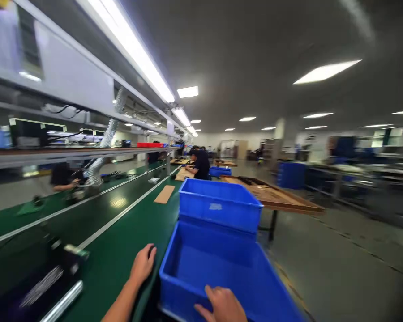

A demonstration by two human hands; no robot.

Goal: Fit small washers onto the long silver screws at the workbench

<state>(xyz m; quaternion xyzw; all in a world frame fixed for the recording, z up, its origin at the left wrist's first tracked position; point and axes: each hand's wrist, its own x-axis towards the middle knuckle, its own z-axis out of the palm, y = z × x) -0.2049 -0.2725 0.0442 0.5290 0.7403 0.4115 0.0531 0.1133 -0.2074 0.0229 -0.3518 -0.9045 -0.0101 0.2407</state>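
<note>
— What's blurred at far left?
— A dark object (36, 281), unreadable. The left hand (143, 264) rests curled on the green table (121, 250); whether it grips anything, I cannot tell.
— And right of it?
— The right hand (223, 306), partly cut off, fingers closed over the near rim of the blue bin (221, 268), table's edge.

Bench: long green work surface (121, 241) beside a dark conveyor belt (87, 210).
On it: near blue bin (221, 268), cardboard sheet (164, 194), blurred dark device (36, 277).
</note>
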